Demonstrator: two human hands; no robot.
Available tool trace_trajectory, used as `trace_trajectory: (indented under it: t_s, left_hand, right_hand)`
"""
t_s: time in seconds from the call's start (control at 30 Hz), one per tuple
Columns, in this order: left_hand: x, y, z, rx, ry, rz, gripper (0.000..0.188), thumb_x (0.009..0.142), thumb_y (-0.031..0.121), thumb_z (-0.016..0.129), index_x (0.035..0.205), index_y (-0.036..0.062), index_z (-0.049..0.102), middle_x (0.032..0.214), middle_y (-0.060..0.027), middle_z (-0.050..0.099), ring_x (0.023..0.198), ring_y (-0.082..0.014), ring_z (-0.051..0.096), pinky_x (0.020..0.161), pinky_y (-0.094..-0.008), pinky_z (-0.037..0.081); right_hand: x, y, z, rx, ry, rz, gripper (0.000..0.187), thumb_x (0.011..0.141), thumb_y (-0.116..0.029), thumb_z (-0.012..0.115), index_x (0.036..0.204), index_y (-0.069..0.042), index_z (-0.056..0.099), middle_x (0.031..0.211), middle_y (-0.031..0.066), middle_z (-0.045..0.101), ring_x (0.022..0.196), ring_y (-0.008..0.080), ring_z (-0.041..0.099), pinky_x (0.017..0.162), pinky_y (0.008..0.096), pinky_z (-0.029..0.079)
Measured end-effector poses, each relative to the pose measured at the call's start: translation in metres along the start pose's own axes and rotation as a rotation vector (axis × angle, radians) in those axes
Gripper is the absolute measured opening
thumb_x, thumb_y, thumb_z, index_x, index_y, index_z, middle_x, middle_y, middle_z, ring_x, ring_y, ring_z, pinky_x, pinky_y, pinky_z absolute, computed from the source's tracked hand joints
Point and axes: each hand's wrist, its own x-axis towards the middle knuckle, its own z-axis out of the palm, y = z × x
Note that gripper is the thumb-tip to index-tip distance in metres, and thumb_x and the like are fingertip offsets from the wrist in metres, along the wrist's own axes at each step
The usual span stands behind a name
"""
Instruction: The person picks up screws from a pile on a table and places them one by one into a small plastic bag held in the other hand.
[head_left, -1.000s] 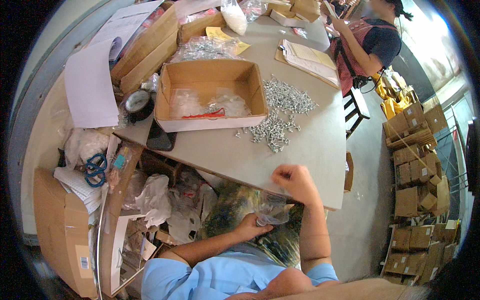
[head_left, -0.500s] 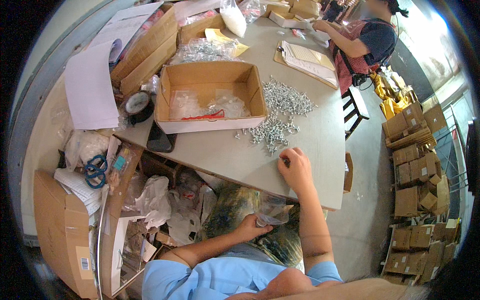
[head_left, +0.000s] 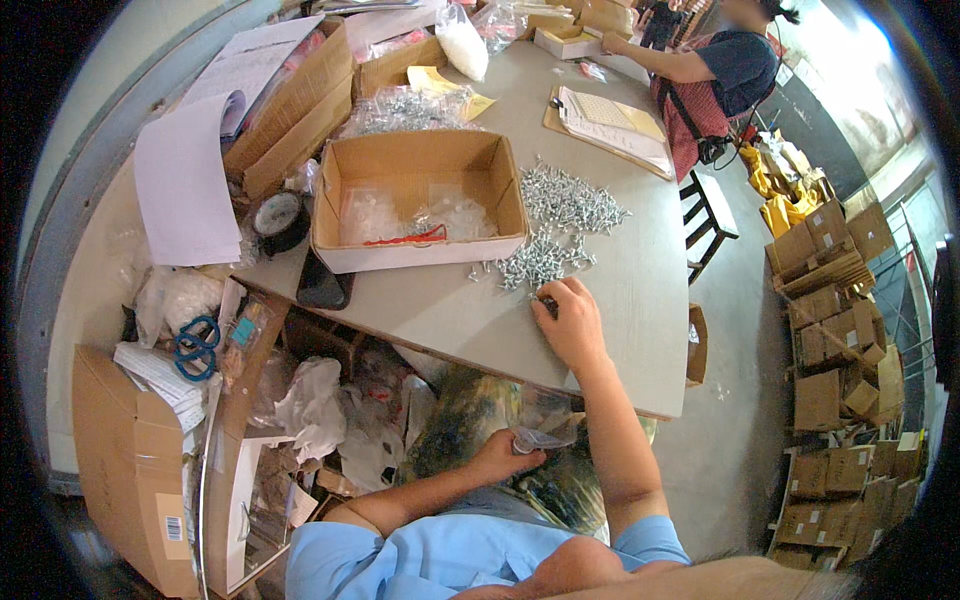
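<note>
My left hand [head_left: 503, 458] is closed on a small clear plastic bag [head_left: 548, 434], held low in front of me beside the table's near edge. At the near end of a heap of small silver screws [head_left: 572, 203] rests my right hand [head_left: 568, 318]. Its fingers are curled together at the tabletop, and what lies between them is too small and dark to make out. Left of the screws stands an open cardboard box [head_left: 420, 255] with clear bags and a red strip inside.
A black phone [head_left: 325, 284] and a tape roll [head_left: 280, 220] lie left of the box. Behind are bagged hardware [head_left: 405, 108] and a clipboard [head_left: 612, 127]. Another person [head_left: 715, 85] works at the far right. Stacked cartons [head_left: 825, 400] line the right; blue-handled scissors [head_left: 196, 348] lie left.
My right hand has moved a little left and away from me, up to the near edge of the screws. The left hand stays with the bag. The other person's arm has shifted.
</note>
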Motion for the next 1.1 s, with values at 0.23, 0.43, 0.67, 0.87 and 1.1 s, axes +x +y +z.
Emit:
trace_trajectory:
  t_s: [0.23,0.43,0.67,0.87,1.1]
  left_hand:
    - [0.002,0.000,-0.003,0.092,-0.066,-0.101,0.040,0.080,0.021,0.073,0.113,0.0030,0.059,0.111,-0.0087,0.063,0.103,-0.0186,0.057,0.092,-0.0340,0.044]
    - [0.006,-0.005,-0.003,0.206,0.093,0.132,0.033,0.078,0.026,0.074,0.099,0.0026,0.063,0.086,-0.0074,0.067,0.080,-0.0153,0.061,0.071,-0.0325,0.049]
    - [0.022,-0.009,-0.005,0.239,0.159,0.078,0.037,0.077,0.023,0.075,0.104,0.0045,0.058,0.088,-0.0056,0.056,0.083,-0.0161,0.052,0.075,-0.0323,0.045]
    - [0.013,0.010,-0.014,0.322,0.039,-0.088,0.034,0.076,0.021,0.075,0.100,0.0050,0.058,0.090,-0.0051,0.057,0.086,-0.0156,0.053,0.078,-0.0340,0.045]
    - [-0.019,0.057,-0.073,0.489,-0.382,-0.112,0.043,0.073,0.018,0.078,0.106,0.0030,0.056,0.099,-0.0061,0.059,0.090,-0.0150,0.053,0.075,-0.0306,0.046]
  right_hand:
    - [-0.036,-0.014,-0.027,0.000,-0.215,0.076,0.010,0.077,-0.011,0.063,0.085,-0.005,0.063,0.087,0.0158,0.061,0.082,0.0359,0.060,0.073,0.0431,0.049]
    - [-0.073,-0.015,-0.058,0.326,-0.481,0.078,0.012,0.076,-0.011,0.065,0.085,-0.003,0.065,0.084,0.0139,0.062,0.075,0.0301,0.061,0.069,0.0366,0.049]
    - [-0.088,0.000,-0.049,0.575,-0.241,0.201,0.009,0.077,-0.006,0.067,0.085,-0.002,0.064,0.077,0.0105,0.057,0.068,0.0195,0.057,0.062,0.0296,0.046]
    - [-0.090,-0.007,-0.047,0.424,-0.185,0.072,0.011,0.075,-0.003,0.067,0.084,-0.002,0.062,0.082,0.0086,0.057,0.071,0.0221,0.057,0.063,0.0298,0.046]
    - [-0.112,-0.040,-0.051,0.200,-0.368,-0.317,0.016,0.072,-0.015,0.068,0.087,-0.010,0.066,0.105,0.0087,0.056,0.105,0.0303,0.050,0.090,0.0427,0.040]
